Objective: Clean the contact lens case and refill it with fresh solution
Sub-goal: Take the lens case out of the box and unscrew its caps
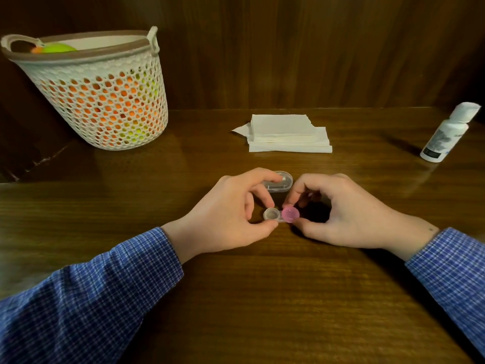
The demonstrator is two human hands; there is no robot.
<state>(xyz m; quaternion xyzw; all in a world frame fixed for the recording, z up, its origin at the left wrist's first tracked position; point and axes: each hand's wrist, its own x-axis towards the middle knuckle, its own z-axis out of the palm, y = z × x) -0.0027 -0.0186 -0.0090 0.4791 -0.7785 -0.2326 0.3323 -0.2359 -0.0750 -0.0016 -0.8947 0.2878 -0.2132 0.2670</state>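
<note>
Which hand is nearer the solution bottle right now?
Right. The right hand is at the pink cap, below-left of the solution bottle; the left hand sits farther left.

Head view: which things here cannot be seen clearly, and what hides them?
- Lens case: the head view does not show whether liquid is inside; too small, fingers crowd it.
- Clear box: the left hand covers part of it; contents unreadable.
- Bottle: label print too small and blurred.
- Basket: its mesh wall hides what the orange and green contents are.
- Right hand: fingertips shadowed, grip unclear.
</note>
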